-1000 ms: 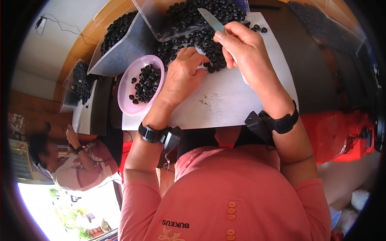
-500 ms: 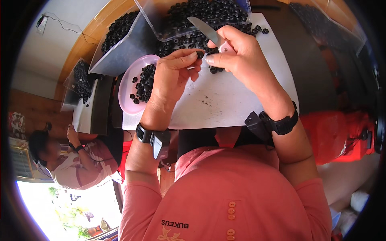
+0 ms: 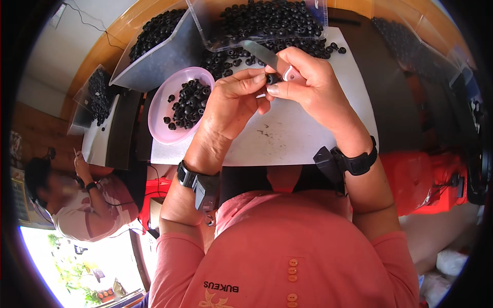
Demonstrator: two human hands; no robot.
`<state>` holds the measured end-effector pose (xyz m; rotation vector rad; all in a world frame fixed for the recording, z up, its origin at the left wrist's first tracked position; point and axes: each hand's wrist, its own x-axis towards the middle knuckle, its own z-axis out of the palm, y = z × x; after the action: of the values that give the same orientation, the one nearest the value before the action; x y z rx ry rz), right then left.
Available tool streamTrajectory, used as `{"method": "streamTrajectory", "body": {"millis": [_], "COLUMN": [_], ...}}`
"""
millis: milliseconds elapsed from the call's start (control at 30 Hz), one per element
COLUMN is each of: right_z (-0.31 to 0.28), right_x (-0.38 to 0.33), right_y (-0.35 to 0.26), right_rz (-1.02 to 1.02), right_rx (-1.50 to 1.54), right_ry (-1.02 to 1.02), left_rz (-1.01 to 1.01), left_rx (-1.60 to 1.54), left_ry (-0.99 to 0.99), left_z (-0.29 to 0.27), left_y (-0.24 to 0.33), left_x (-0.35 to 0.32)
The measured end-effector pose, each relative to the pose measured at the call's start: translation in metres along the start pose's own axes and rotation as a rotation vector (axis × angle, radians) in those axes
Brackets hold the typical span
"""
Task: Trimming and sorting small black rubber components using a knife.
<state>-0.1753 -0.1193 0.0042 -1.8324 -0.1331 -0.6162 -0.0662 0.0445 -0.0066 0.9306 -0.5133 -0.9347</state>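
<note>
Knife (image 3: 261, 54) in the right hand (image 3: 321, 87), black piece (image 3: 272, 78) in the left hand (image 3: 228, 102)

From the head camera, we saw our two hands close together above a white board (image 3: 308, 133). Our left hand had its thumb and fingertips pinched narrowly on the black piece, which sat between the hands, just beside the knife. Our right hand was curled around the knife's pink handle, and the blade slanted up and to the left. The right thumb lay just beside the black piece; we could not tell whether it touched. Near our left wrist we had a pink dish (image 3: 156, 118), partly filled with similar pieces. Beyond the hands, a loose pile (image 3: 221, 66) spread over the board's far side, next to a clear bin (image 3: 319, 20) holding many more. A second bin (image 3: 159, 61), also loaded, stood behind the dish. Further left, we saw a co-worker (image 3: 97, 205) with a hand raised.
</note>
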Motion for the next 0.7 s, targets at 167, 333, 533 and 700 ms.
{"method": "streamTrajectory", "body": {"millis": [167,333,533,700], "right_z": [0.001,0.002,0.008,0.006], "right_x": [0.0,0.0,0.0,0.003], "right_y": [-0.003,-0.004,-0.002,0.003], "right_rz": [-0.023,-0.019,-0.03,0.014], "right_rx": [-0.053,-0.071,-0.13,-0.179], "right_ry": [-0.081,-0.11,0.0,-0.035], "left_rz": [-0.004,0.006,0.015,0.111], "left_rx": [-0.019,0.035,-0.092,-0.104], "left_ry": [-0.001,-0.019,0.006,0.093], "left_z": [-0.004,-0.003,-0.009,-0.005], "left_y": [0.0,0.002,-0.004,-0.008], "left_x": [-0.006,-0.011,-0.009,-0.009]}}
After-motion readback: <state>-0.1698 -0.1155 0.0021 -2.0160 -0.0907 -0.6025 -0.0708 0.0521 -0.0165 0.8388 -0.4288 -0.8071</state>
